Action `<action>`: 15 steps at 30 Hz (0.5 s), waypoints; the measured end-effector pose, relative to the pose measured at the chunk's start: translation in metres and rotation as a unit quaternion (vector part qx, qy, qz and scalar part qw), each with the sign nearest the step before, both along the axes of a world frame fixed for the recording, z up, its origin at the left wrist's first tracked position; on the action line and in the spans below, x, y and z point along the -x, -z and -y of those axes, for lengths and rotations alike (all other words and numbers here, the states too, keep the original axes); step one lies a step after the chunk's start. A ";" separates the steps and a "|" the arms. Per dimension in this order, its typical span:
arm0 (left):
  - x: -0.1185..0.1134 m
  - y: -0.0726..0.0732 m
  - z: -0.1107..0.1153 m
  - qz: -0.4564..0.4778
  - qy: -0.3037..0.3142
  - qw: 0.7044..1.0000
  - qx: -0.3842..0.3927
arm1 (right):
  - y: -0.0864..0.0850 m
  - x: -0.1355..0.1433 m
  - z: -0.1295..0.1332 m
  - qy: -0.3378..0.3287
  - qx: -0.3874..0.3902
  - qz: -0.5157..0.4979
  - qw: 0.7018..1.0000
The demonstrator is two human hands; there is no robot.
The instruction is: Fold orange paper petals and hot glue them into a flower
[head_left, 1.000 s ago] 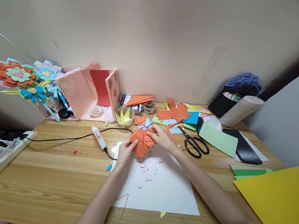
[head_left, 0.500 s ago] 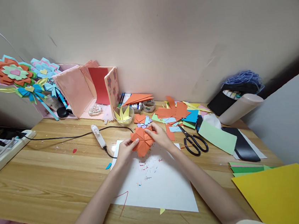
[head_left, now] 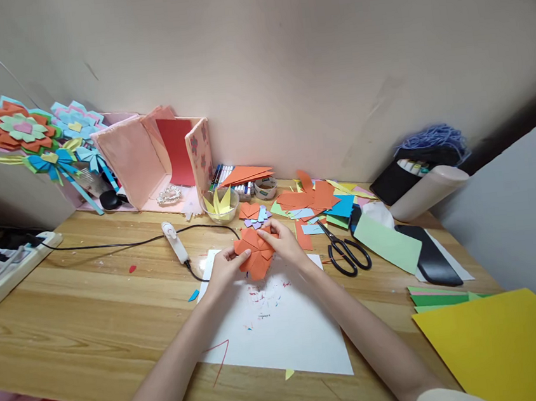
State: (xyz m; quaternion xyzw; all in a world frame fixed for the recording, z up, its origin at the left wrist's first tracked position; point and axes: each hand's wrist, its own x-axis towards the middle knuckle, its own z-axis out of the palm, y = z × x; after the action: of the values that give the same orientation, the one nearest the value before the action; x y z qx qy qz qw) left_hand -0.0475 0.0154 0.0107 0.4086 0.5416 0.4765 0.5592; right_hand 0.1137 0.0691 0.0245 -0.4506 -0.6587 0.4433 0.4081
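Observation:
An orange folded paper flower [head_left: 258,264] is held up over a white sheet [head_left: 292,338] marked with small coloured stains. My left hand [head_left: 226,270] pinches its left edge, thumb on top. On its upper right side my right hand [head_left: 283,245] grips it, with the thumb pressed on the folds. The fingers beneath the paper are hidden. Just behind the flower lie small purple paper pieces [head_left: 256,217] and an orange folded piece [head_left: 249,211].
Black-handled scissors [head_left: 347,253] lie right of the sheet, near paper scraps [head_left: 313,199]. A white corded glue gun [head_left: 175,243] is at the left. Behind stand a clear bowl [head_left: 221,207] and a pink box [head_left: 124,158]. Yellow paper [head_left: 503,341] covers the front right.
The orange flower has tilted slightly between my hands, its right side now more covered by my right hand. The whole view has shifted a little.

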 end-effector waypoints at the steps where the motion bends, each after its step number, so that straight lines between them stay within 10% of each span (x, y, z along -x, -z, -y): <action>1: 0.000 0.000 0.000 -0.002 0.005 1.000 -0.002 | 0.000 0.000 0.001 0.001 -0.002 0.000 1.000; 15: 0.010 -0.006 -0.002 -0.024 0.075 0.997 0.002 | -0.007 -0.011 -0.005 -0.068 0.018 0.000 0.998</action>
State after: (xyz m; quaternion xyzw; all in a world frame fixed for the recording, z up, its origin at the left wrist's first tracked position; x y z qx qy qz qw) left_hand -0.0572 0.0170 0.0170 0.4581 0.5235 0.4221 0.5813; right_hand 0.1248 0.0737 0.0313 -0.4117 -0.6796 0.4821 0.3690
